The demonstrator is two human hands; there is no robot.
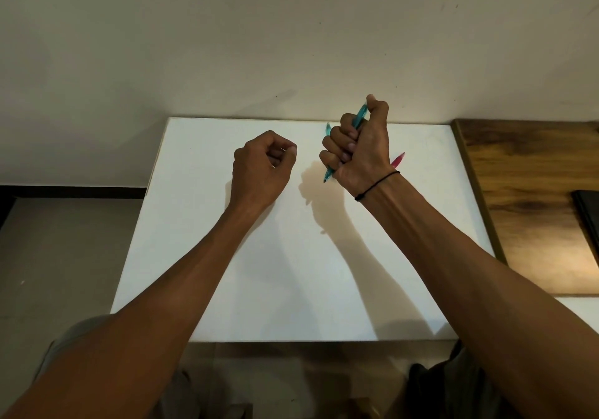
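A pale, scuffed wall (291, 45) fills the upper half of the view. Below it lies a white rectangular tabletop (291, 272), with a brown wood-grain board (531, 191) just beside its right edge. Two bare forearms reach forward over the white surface, well apart. The left hand (262, 165) is curled into a loose fist above the tabletop, thumb against forefinger, with nothing visible in it. The right hand (359, 152) is raised upright near the far edge, its fingers wrapped around a translucent teal plastic pen (361, 115) that slants through the fist, tip pointing down and left. A second teal pen end (328, 128) shows behind the knuckles. A pink-red pen (398, 159) peeks out behind the right wrist; whether it is held cannot be told. A thin black cord (377, 185) circles that wrist.
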